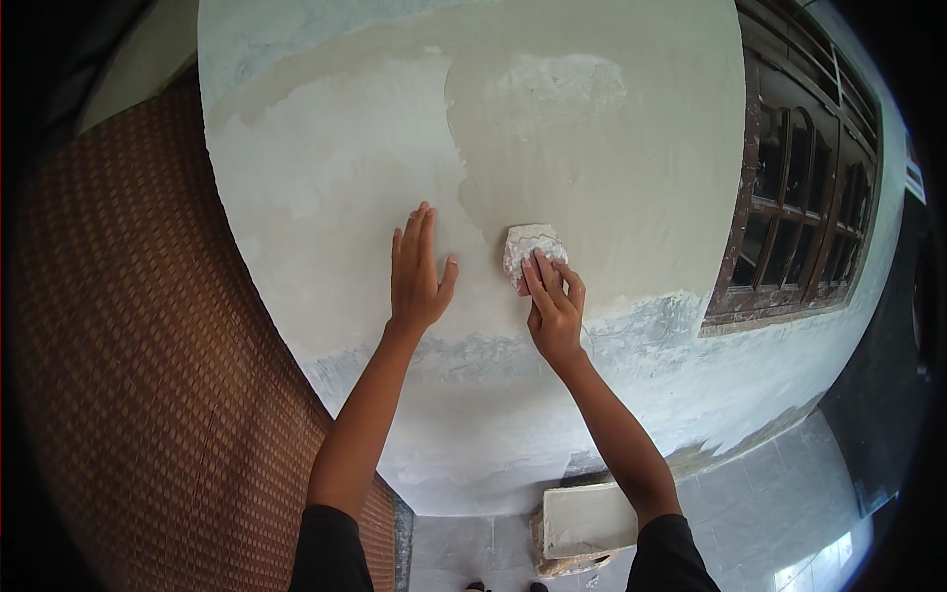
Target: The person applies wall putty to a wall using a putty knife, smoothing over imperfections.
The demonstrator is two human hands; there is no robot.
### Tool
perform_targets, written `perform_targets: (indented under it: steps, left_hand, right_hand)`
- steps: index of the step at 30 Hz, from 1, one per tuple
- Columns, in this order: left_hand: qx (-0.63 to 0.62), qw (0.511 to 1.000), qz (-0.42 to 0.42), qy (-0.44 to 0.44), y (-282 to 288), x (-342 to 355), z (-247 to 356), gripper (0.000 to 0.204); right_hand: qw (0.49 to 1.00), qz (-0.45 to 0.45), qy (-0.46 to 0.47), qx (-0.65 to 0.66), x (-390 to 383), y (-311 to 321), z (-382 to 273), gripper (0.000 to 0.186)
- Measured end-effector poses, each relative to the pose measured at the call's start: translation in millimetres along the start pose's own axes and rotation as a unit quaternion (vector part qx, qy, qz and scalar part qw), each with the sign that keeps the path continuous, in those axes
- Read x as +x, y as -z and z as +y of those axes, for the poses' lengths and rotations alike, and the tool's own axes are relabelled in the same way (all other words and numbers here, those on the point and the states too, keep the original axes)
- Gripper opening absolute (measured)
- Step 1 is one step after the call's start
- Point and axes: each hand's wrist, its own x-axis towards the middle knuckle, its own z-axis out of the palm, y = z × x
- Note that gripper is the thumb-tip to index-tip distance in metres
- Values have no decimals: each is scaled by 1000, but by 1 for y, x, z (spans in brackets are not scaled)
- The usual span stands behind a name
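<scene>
In front of me is a wall (326, 197) coated in patches of white and greenish-grey putty. My left hand (417, 279) lies against it, fingers stretched out and thumb apart, holding nothing. To its right, my right hand (556, 311) grips a small flat putty spreader (533, 252), its fingers pressed over the face. White putty cakes the spreader, and a reddish part shows at its lower edge. The spreader sits at the wall, close to the border between the paler and darker coats. Whether its edge touches the surface, I cannot tell.
A brown woven panel (148, 326) runs along the left. At the right is a dark wooden window (804, 187) with panes. Below, a putty-smeared rectangular container (590, 521) stands on the grey tiled floor (764, 493), near the wall's foot.
</scene>
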Motion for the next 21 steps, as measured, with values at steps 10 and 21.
perform_targets:
  steps: [10, 21]
  left_hand:
    - [32, 997, 43, -51, -30, -11, -28, 68]
    - [55, 995, 57, -57, -29, -9, -26, 68]
  right_hand:
    - [994, -51, 14, -91, 2, -8, -3, 39]
    - [970, -170, 41, -170, -2, -4, -2, 47]
